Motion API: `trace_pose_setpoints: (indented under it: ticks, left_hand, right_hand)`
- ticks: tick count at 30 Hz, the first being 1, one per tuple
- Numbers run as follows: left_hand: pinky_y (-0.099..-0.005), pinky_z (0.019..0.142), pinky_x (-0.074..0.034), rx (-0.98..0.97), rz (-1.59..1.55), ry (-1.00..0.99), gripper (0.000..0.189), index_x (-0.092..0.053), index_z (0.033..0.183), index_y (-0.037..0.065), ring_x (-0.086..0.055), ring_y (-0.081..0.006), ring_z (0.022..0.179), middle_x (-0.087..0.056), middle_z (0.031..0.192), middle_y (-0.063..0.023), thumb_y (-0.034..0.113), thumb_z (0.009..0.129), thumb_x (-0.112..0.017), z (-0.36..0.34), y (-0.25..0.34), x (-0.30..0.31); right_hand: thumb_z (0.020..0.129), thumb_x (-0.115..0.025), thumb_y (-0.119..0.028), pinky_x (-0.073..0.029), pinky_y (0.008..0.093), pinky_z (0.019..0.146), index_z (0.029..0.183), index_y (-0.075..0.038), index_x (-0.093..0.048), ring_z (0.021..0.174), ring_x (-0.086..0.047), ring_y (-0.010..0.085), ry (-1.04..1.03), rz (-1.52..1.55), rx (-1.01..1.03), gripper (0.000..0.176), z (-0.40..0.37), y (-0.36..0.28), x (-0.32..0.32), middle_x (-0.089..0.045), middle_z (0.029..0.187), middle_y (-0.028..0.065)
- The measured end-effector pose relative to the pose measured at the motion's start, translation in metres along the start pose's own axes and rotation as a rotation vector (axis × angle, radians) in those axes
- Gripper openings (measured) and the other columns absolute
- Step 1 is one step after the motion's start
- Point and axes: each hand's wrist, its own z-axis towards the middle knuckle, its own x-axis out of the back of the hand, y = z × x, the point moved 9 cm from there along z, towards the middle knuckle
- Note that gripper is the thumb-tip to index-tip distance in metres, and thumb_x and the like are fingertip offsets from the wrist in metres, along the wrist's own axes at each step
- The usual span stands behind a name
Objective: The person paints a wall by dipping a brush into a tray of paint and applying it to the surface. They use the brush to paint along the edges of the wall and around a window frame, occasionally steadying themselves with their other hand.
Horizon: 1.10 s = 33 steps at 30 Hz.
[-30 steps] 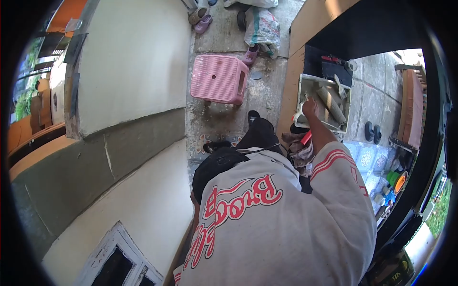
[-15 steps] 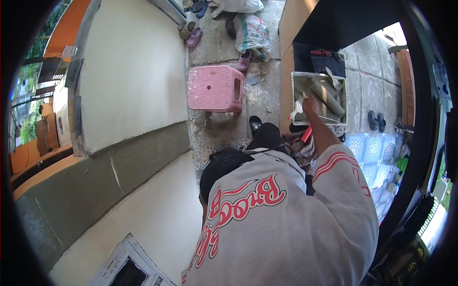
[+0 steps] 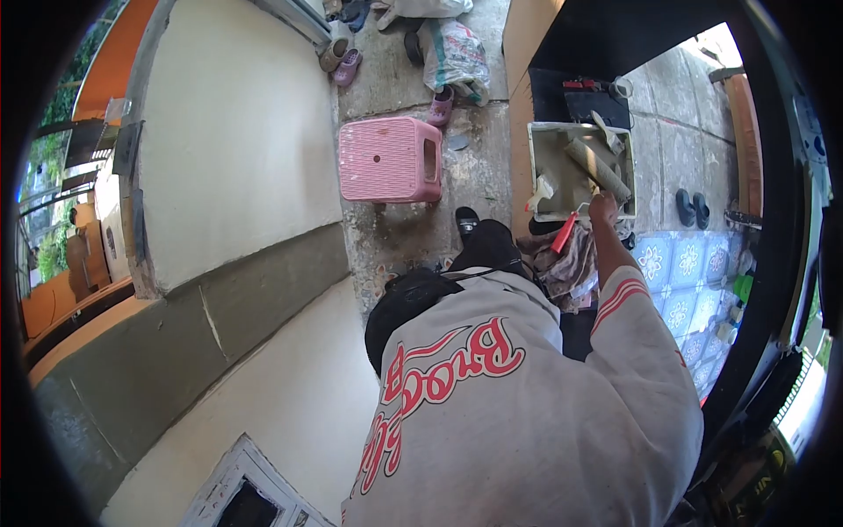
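My right hand (image 3: 602,207) is at the near rim of a rectangular paint tray (image 3: 530,158). Its fingers look curled together, but what they hold, if anything, is too small to make out. A paint roller (image 3: 595,169) with a grey sleeve lies slanted inside the tray. Just left of the hand, a red handle (image 3: 565,233) juts over the near edge. One pale, flat tool (image 3: 608,132) rests at the far right corner, and a whitish object (image 3: 542,189) sits at the left side. My left hand is out of view.
A pink plastic stool (image 3: 386,162) stands on the concrete left of the tray. Crumpled cloth (image 3: 566,272) lies below the tray. Beyond are a white sack (image 3: 457,57), pink clogs (image 3: 349,67) and dark slippers (image 3: 692,209). A painted wall (image 3: 246,132) runs along the left.
My right hand has moved right and toward me, from inside the tray to its near rim. The red handle shows more fully now. The view has shifted slightly.
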Motion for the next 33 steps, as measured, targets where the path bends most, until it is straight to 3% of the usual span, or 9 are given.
trace_pose_setpoints:
  ticks: [11, 17, 18, 19, 20, 23, 26, 28, 33]
  left_hand:
    - [-0.0291, 0.086, -0.05, -0.013, -0.045, -0.048, 0.033, -0.071, 0.11, 0.003, -0.068, -0.0178, 0.094, -0.073, 0.101, -0.0085, 0.031, 0.094, -0.065, 0.001, -0.029, -0.047]
    - [-0.0291, 0.086, -0.05, -0.036, -0.084, 0.209, 0.034, -0.071, 0.111, 0.002, -0.068, -0.0179, 0.094, -0.073, 0.101, -0.0086, 0.031, 0.093, -0.065, 0.028, -0.053, 0.058]
    - [-0.0291, 0.086, -0.05, -0.04, -0.108, 0.26, 0.034, -0.071, 0.111, 0.002, -0.068, -0.0179, 0.094, -0.073, 0.101, -0.0086, 0.031, 0.093, -0.065, 0.067, -0.141, 0.061]
    - [-0.0289, 0.086, -0.05, -0.08, 0.028, 0.31, 0.034, -0.07, 0.112, 0.003, -0.068, -0.0179, 0.093, -0.073, 0.1, -0.009, 0.031, 0.093, -0.065, 0.059, -0.131, 0.061]
    - [-0.0304, 0.086, -0.05, 0.024, -0.017, 0.32, 0.032, -0.071, 0.111, 0.004, -0.068, -0.0186, 0.093, -0.073, 0.1, -0.0089, 0.03, 0.093, -0.064, 0.006, -0.047, 0.071]
    - [-0.0321, 0.085, -0.051, 0.219, -0.299, 0.278, 0.032, -0.072, 0.108, 0.005, -0.068, -0.0198, 0.092, -0.073, 0.1, -0.0097, 0.032, 0.091, -0.065, 0.003, -0.069, 0.053]
    - [-0.0338, 0.083, -0.051, 0.248, -0.117, 0.44, 0.034, -0.073, 0.104, 0.005, -0.069, -0.0211, 0.09, -0.074, 0.098, -0.0107, 0.035, 0.088, -0.067, -0.007, -0.082, 0.054]
    - [-0.0344, 0.081, -0.051, 0.276, -0.206, 0.432, 0.036, -0.073, 0.102, 0.005, -0.069, -0.0212, 0.089, -0.074, 0.096, -0.0115, 0.037, 0.087, -0.067, -0.003, -0.107, 0.038]
    - [-0.0347, 0.08, -0.051, 0.325, -0.381, 0.457, 0.037, -0.074, 0.101, 0.007, -0.07, -0.0236, 0.088, -0.074, 0.092, -0.0117, 0.04, 0.086, -0.067, -0.022, -0.112, 0.014]
  right_hand:
    - [0.084, -0.054, -0.014, -0.046, 0.0467, 0.096, 0.113, -0.021, -0.068, 0.114, -0.056, 0.0364, -0.05, -0.146, 0.314, 0.033, -0.036, -0.024, 0.008, -0.063, 0.113, 0.0154]
    - [0.082, -0.056, -0.013, -0.047, 0.0456, 0.095, 0.106, -0.015, -0.07, 0.107, -0.061, 0.0351, -0.01, -0.113, 0.332, 0.028, -0.02, -0.037, 0.007, -0.067, 0.109, 0.017]
    - [0.081, -0.058, -0.015, -0.049, 0.0464, 0.091, 0.106, -0.015, -0.07, 0.101, -0.064, 0.0359, -0.004, -0.092, 0.384, 0.027, -0.008, -0.033, -0.004, -0.069, 0.102, 0.0165]
    - [0.081, -0.058, -0.014, -0.049, 0.0463, 0.09, 0.106, -0.015, -0.07, 0.1, -0.065, 0.0359, 0.007, -0.132, 0.427, 0.028, -0.014, -0.039, -0.011, -0.069, 0.1, 0.0162]
    - [0.081, -0.058, -0.014, -0.05, 0.0461, 0.089, 0.105, -0.014, -0.07, 0.099, -0.065, 0.0359, 0.034, -0.19, 0.455, 0.028, -0.012, -0.034, -0.008, -0.07, 0.098, 0.0158]
    - [0.08, -0.057, -0.015, -0.05, 0.0442, 0.091, 0.103, -0.012, -0.07, 0.103, -0.065, 0.0348, 0.018, -0.191, 0.472, 0.027, 0.006, -0.035, -0.023, -0.069, 0.105, 0.0158]
    - [0.08, -0.053, -0.018, -0.046, 0.0444, 0.098, 0.11, -0.013, -0.07, 0.113, -0.06, 0.0348, -0.115, -0.229, 0.427, 0.034, 0.0, -0.049, -0.023, -0.068, 0.111, 0.0163]
    - [0.081, -0.053, -0.019, -0.048, 0.0465, 0.095, 0.11, -0.011, -0.07, 0.111, -0.062, 0.0362, -0.249, -0.397, 0.507, 0.035, -0.003, -0.065, -0.032, -0.068, 0.11, 0.0191]
    - [0.084, -0.052, -0.018, -0.054, 0.0473, 0.085, 0.097, -0.006, -0.074, 0.097, -0.068, 0.0383, -0.244, -0.526, 0.624, 0.029, 0.016, -0.074, -0.055, -0.07, 0.101, 0.0211]
